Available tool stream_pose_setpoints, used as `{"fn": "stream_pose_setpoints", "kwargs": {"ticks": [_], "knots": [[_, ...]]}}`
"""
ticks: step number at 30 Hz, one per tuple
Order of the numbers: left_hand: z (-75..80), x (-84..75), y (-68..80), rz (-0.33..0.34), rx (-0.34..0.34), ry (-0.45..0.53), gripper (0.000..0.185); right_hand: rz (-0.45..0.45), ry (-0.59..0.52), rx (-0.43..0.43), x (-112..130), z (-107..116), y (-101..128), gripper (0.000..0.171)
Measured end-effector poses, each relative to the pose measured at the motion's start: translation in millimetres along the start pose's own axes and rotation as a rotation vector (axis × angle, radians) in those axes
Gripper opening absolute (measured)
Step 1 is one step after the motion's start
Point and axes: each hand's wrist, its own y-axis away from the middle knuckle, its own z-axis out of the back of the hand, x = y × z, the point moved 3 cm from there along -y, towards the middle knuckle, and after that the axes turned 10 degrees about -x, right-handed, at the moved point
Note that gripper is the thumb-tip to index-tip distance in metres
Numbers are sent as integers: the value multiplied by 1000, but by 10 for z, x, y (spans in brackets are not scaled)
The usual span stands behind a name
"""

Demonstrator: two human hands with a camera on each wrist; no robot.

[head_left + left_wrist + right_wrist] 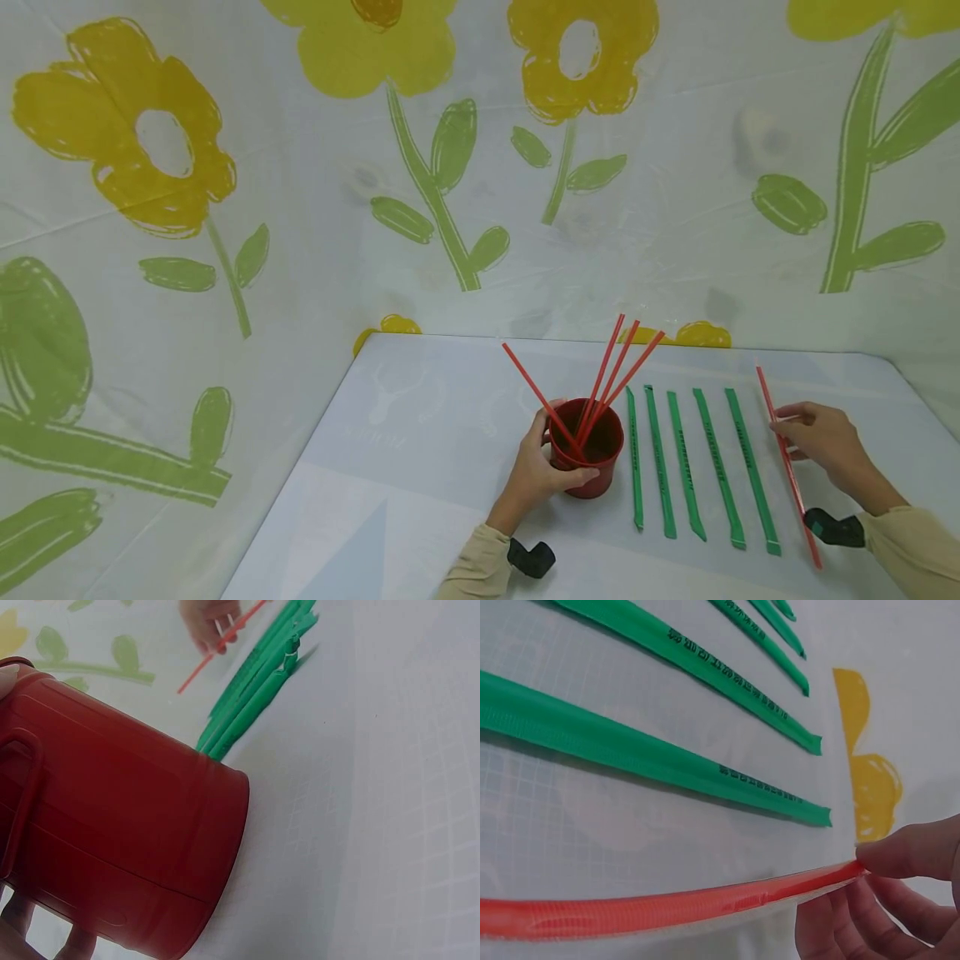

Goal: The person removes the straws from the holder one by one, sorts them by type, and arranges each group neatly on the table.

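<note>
The right hand [821,437] is pinching a wrapped red straw [787,467] lying at the right end of five green wrapped straws [686,462], whose black print is too small for reading. The left hand [543,471] is gripping a red cup [592,454] holding four red straws [611,371] on the white surface [420,433].

A white table [420,433] fills the lower middle of the head view, its far edge meeting a draped white cloth backdrop [675,242] that rises behind it and wraps round both sides. The cloth is printed with large yellow flowers [127,142] on green stems and leaves [431,196], and shows soft creases. Even, diffuse light falls on the tabletop, which shows a faint grid pattern in the wrist views
</note>
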Motion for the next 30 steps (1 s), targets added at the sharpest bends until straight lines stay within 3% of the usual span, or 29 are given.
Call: {"fn": "stream_pose_setpoints", "kwargs": {"ticks": [8, 22, 30], "knots": [[-16, 344, -33, -5, -3, -14, 80, -31, 30, 2, -100, -34, -62, 50], [-18, 364, -30, -7, 2, -12, 81, -18, 88, 9, -210, -94, -107, 48], [-10, 366, -34, -19, -8, -37, 81, 46, 131, -7, -178, -107, -66, 44]]}}
